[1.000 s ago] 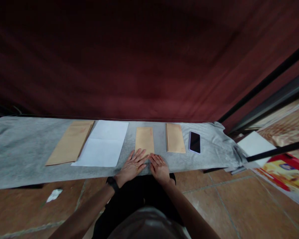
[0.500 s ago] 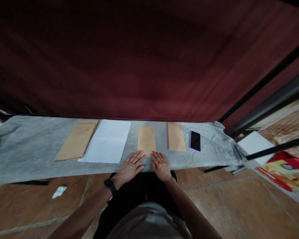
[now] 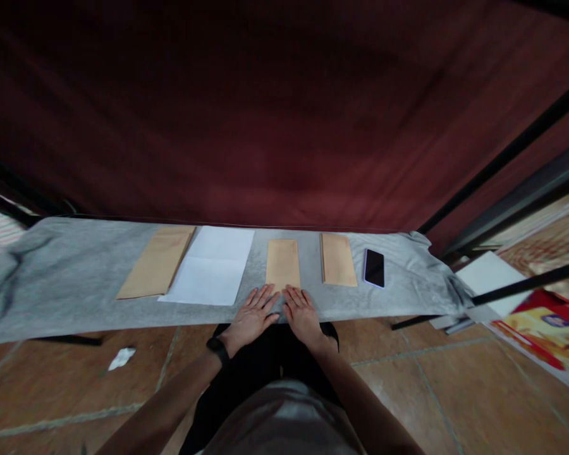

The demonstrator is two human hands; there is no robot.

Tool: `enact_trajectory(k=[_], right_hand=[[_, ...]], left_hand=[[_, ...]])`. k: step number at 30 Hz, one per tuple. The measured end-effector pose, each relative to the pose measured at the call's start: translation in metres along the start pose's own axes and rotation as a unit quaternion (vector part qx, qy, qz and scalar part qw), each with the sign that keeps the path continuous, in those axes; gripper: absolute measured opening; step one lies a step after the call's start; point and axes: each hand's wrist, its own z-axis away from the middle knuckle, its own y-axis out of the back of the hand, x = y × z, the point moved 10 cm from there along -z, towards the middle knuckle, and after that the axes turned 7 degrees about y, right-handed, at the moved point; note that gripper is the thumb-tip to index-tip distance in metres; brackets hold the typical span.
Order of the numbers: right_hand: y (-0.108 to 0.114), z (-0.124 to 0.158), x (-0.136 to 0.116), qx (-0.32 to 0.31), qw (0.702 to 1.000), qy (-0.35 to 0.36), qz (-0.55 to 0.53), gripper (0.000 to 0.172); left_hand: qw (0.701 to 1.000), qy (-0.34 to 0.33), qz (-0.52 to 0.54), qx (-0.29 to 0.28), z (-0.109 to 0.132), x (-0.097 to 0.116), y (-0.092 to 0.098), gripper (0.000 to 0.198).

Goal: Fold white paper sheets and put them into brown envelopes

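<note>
A single brown paper envelope [image 3: 283,260] lies flat on the grey cloth, straight in front of me. My left hand [image 3: 252,318] rests palm down at its near left corner, fingers stretched out. Beside it, my right hand [image 3: 304,318] lies flat with its fingertips on the near right part of the envelope. Neither hand grips anything. To the right is a small stack of brown envelopes [image 3: 339,260]. On the left are white paper sheets [image 3: 213,268] with a crease across the middle, and past them a stack of larger brown envelopes [image 3: 156,265].
A phone [image 3: 374,268] with a dark screen lies right of the small stack. Grey cloth [image 3: 76,278] covers the narrow table, with a dark red curtain [image 3: 265,139] behind. At right are black metal bars [image 3: 526,284] and a red and yellow box [image 3: 550,328].
My right hand has slid left along the envelope's near edge, closer to my left hand. The whole view has shifted slightly; the papers and phone lie as before.
</note>
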Motion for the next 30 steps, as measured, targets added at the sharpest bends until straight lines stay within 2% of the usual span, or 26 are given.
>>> enact_trajectory(k=[8, 13, 17, 20, 22, 25, 30], right_hand=[[0.016, 0.022, 0.030, 0.029, 0.999, -0.035, 0.016, 0.045], [0.016, 0.021, 0.037, 0.043, 0.997, -0.065, 0.009, 0.042], [0.017, 0.011, 0.042, 0.089, 0.989, -0.120, 0.020, 0.034], [0.009, 0.003, 0.055, 0.086, 0.978, -0.191, 0.004, 0.025], [0.001, 0.002, 0.071, 0.099, 0.958, -0.249, -0.096, 0.020], [-0.013, 0.002, 0.088, 0.140, 0.900, -0.301, -0.281, 0.015], [-0.035, 0.000, 0.088, 0.135, 0.844, -0.335, -0.398, 0.024]], left_hand=[[1.000, 0.005, -0.004, 0.005, 0.001, -0.001, 0.001, 0.056], [1.000, 0.004, -0.004, 0.003, 0.000, 0.001, 0.002, 0.057], [1.000, 0.006, -0.010, 0.001, 0.000, 0.001, 0.000, 0.057], [1.000, 0.010, -0.015, 0.001, 0.000, 0.001, 0.001, 0.057], [1.000, 0.011, -0.018, 0.000, 0.001, 0.002, 0.001, 0.056], [1.000, 0.013, -0.016, 0.002, 0.001, 0.004, 0.002, 0.056], [0.999, 0.028, -0.018, 0.013, -0.001, 0.006, 0.003, 0.053]])
